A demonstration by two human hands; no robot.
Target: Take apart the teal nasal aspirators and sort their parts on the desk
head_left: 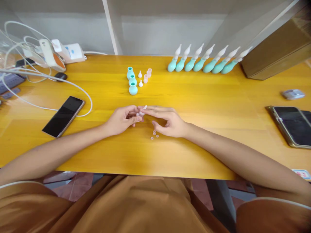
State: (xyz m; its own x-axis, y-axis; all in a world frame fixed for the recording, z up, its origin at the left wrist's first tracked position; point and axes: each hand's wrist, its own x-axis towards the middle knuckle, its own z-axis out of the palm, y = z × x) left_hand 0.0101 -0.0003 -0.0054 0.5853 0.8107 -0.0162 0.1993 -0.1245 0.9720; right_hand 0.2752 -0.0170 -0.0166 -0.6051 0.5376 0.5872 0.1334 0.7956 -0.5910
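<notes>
Pinching a translucent plastic piece (143,112), the left hand (122,119) meets the right hand (171,121), whose thumb and fingers stand apart.

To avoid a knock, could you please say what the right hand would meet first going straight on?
The right hand would probably meet the small whitish piece in the left hand; depth is unclear.

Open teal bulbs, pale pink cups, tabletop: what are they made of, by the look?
Open teal bulbs: probably soft plastic or rubber, which one is unclear; smooth, satin, soft highlights.
Pale pink cups: likely thin plastic; they look translucent.
Tabletop: wood or wood-look laminate, glossy; faint grain streaks and bright reflections.
</notes>
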